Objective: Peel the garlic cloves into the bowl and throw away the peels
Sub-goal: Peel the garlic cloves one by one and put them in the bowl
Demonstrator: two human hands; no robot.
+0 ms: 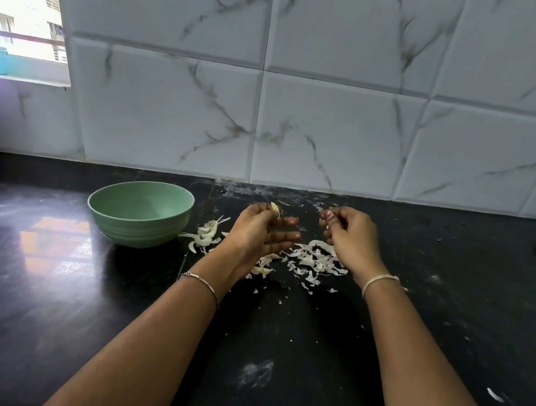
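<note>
a garlic clove (275, 209) was pinched at the fingertips of the left hand (260, 236), above the dark counter (419, 293), right of the green bowl (139, 229). the fingers of the right hand (352, 239) were curled, but whether anything was gripped could not be told. peels (313, 261) were scattered beneath both hands.

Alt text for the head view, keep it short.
A person's left hand pinches a garlic clove above a black countertop; the right hand, fingers curled, is close beside it. Papery peels lie scattered under both hands, and a green bowl stands to their left.
</note>
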